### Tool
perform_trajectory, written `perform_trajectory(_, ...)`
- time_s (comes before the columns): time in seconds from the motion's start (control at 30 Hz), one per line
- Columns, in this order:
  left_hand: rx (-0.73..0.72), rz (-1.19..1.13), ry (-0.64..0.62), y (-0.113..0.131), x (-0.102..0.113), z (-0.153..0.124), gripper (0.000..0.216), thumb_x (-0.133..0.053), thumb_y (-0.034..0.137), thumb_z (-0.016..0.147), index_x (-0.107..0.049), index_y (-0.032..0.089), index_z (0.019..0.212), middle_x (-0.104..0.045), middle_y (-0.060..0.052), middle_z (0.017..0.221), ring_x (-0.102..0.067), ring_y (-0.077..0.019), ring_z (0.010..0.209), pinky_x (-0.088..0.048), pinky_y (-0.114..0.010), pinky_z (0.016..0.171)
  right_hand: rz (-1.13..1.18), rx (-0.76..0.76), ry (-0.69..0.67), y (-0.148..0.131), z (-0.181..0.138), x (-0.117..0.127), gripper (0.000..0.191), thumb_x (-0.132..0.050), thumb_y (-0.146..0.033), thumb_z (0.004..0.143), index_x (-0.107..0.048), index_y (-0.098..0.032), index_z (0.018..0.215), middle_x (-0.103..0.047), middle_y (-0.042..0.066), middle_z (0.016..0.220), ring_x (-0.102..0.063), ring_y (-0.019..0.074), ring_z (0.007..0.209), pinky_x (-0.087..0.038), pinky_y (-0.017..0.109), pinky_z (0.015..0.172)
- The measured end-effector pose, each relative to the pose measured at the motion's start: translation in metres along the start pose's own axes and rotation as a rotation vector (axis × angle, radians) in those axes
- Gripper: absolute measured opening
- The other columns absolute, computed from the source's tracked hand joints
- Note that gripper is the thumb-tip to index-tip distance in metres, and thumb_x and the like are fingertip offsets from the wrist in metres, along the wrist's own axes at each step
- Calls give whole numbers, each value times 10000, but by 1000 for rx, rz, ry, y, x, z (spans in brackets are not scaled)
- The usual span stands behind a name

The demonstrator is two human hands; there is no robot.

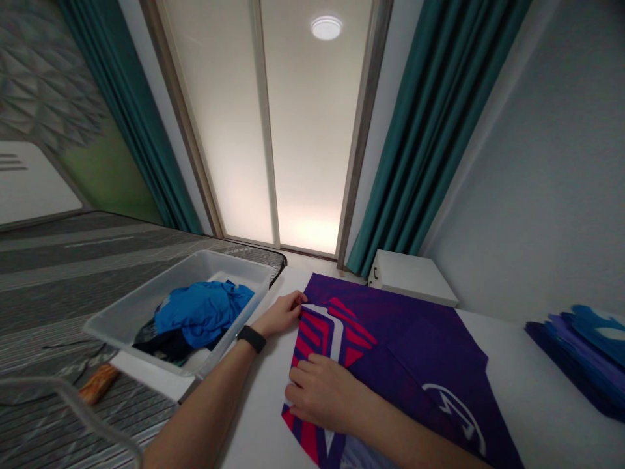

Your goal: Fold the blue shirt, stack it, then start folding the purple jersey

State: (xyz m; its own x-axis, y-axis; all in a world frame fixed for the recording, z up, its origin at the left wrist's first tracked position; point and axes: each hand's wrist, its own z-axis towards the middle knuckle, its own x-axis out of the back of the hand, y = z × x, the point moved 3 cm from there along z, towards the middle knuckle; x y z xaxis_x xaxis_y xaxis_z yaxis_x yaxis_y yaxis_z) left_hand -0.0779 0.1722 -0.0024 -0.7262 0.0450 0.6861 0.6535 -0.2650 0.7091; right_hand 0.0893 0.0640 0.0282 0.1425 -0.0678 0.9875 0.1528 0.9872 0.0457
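A dark purple sports shirt (pixel 415 352) with red and white patterned bands and a white emblem lies spread on the white table (pixel 263 404). My left hand (pixel 283 311), with a black watch on the wrist, pinches the shirt's left edge near its far corner. Closer to me, my right hand (pixel 325 392) rests over the patterned band, its fingers curled round the same edge. A patch of pale bluish cloth (pixel 364 454) shows beneath my right forearm.
On the left, a translucent plastic bin (pixel 110 326) holds crumpled blue and dark clothes (pixel 202 312). Folded blue and purple garments (pixel 581 352) are stacked at the table's right. A white cabinet (pixel 415 273) stands beyond the table. An orange-brown object (pixel 99 383) lies beside the bin.
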Motion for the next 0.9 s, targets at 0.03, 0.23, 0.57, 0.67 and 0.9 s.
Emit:
perform_trajectory(0.03, -1, -4, 2, 0, 0, 0, 250, -425, 173, 822, -581, 182, 1016, -652, -4, 814, -582, -154, 731, -443, -254, 707, -13, 12, 4, -1, 1, 0, 175, -609, -360, 909, -597, -187, 890, -643, 14, 869, -576, 173, 828, -379, 307, 693)
perform_trajectory(0.23, 12, -17, 9, -1, 1, 0, 230, -406, 244, 894, -577, 183, 1034, -647, -11, 808, -586, -159, 732, -445, -266, 727, -88, 66, 61, -8, 3, -8, 122, -543, -190, 940, -590, -174, 828, -631, 9, 811, -550, 167, 779, -358, 320, 649)
perform_trajectory(0.57, -11, 76, 33, -5, -2, 4, 213, -423, 210, 894, -583, 198, 1034, -649, -29, 864, -590, -176, 783, -446, -280, 751, -72, 70, 130, -18, 2, -11, 144, -533, -192, 947, -578, -175, 812, -618, 14, 782, -521, 168, 742, -355, 321, 615)
perform_trajectory(0.67, -55, 140, 21, -4, -3, 7, 217, -430, 182, 892, -597, 211, 1027, -664, -52, 980, -602, -195, 896, -440, -303, 830, -62, 73, 118, -20, 1, -12, 151, -523, -199, 954, -583, -177, 818, -623, 19, 777, -522, 170, 747, -357, 322, 616)
perform_trajectory(0.9, -68, 220, 47, -5, 6, 5, 213, -456, 203, 882, -631, 183, 1003, -626, -62, 927, -581, -187, 809, -444, -307, 794, 47, -2, 47, -14, -1, -1, 90, -556, -232, 933, -589, -183, 865, -639, 12, 853, -548, 165, 799, -386, 305, 694)
